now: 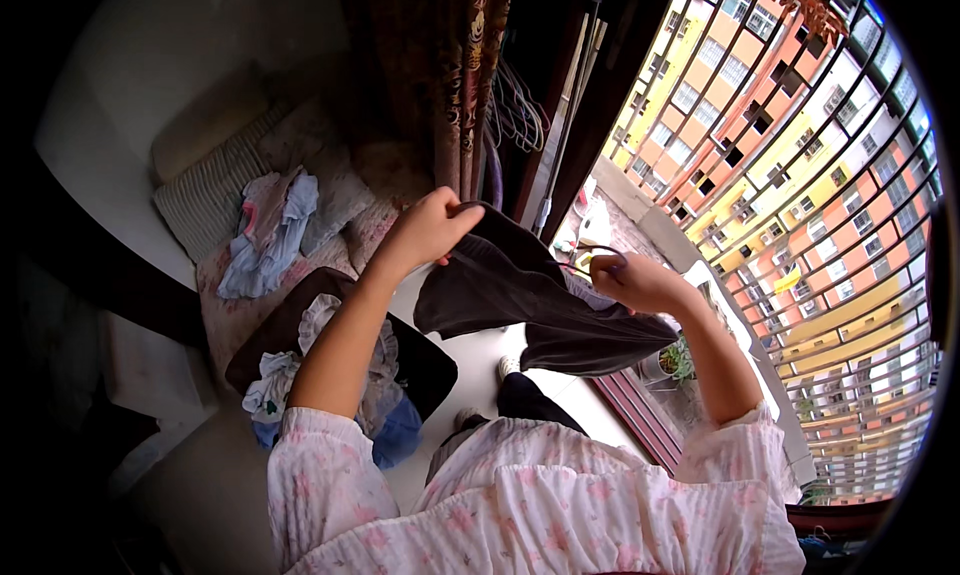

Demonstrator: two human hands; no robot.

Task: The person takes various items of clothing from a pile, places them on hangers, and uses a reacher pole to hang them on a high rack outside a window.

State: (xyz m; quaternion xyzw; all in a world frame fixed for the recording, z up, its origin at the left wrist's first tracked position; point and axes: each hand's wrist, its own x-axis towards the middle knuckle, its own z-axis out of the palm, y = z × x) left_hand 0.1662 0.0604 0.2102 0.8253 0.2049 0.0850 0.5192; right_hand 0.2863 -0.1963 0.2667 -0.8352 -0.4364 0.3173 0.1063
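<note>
A dark brown garment (540, 305) of soft cloth hangs in front of me, stretched between both hands. My left hand (432, 233) is closed on its upper left edge, with the thumb over the cloth. On the other side my right hand (640, 282) has its fingers curled at the garment's upper right part. A thin dark loop (600, 249) sticks out beside the right fingers; whether it is a hanger or part of the garment I cannot tell. The garment's lower edge falls in two lobes, and its far side is hidden.
Left, a dark seat (430, 360) bears a pile of clothes (385, 375). Light clothes (275, 230) lie on a bed (225, 320). Wire hangers (520, 110) hang beside a patterned curtain (475, 85). Right, beyond a door track (640, 425), are a potted plant (677, 360) and window bars (800, 195).
</note>
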